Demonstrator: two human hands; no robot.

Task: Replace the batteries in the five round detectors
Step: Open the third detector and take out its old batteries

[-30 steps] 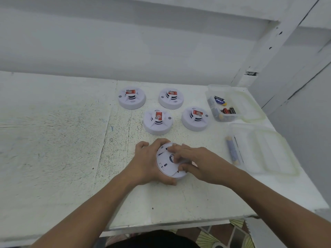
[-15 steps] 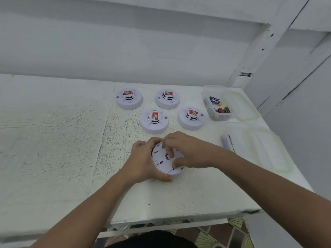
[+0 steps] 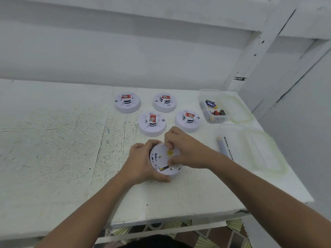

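Observation:
My left hand (image 3: 141, 163) grips a white round detector (image 3: 162, 159) from its left side and tilts it up off the white table (image 3: 53, 140). The detector's back faces me and shows a yellow disc and small parts inside. My right hand (image 3: 186, 149) reaches over it from the right, with curled fingers and thumb pinching at the open back. Four more white detectors with red labels stand behind: two at the back (image 3: 127, 102) (image 3: 164, 102) and two nearer (image 3: 152, 124) (image 3: 188, 120).
A clear box (image 3: 206, 113) holding several batteries sits at the back right, its lid (image 3: 241, 111) beside it. Nearer lies a second clear box (image 3: 231, 129) with its lid (image 3: 259, 151), and a grey-blue cylinder (image 3: 222, 145) at its left edge. The table's front edge is close below my hands.
The detector's back was a plain white plate; now its inside with a yellow disc shows. My right hand has shifted over the top of it. The left hand keeps its grip.

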